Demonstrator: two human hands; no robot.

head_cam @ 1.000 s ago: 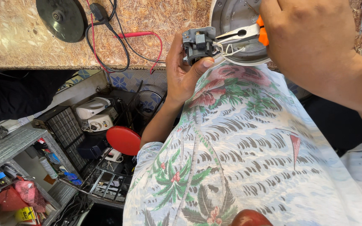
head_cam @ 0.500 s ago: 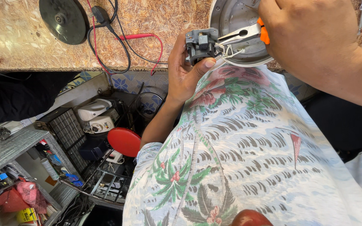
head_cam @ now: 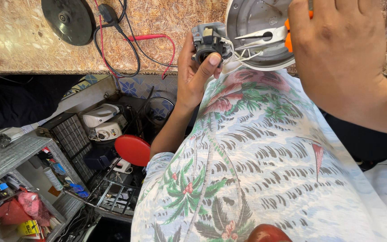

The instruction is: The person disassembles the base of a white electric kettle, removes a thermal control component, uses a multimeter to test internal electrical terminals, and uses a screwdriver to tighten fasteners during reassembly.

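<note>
The left hand [head_cam: 193,74] is curled around one small grey electrical part [head_cam: 209,41], thumb pressed on its front, just beside one round steel vessel [head_cam: 256,54]. The right hand [head_cam: 337,54] is clenched on one pair of orange-handled needle-nose pliers [head_cam: 263,38], whose tips reach over the vessel toward white wires [head_cam: 242,56]. One black disc base [head_cam: 66,18] and one red and one black lead [head_cam: 126,40] lie on the worktop [head_cam: 23,45].
</note>
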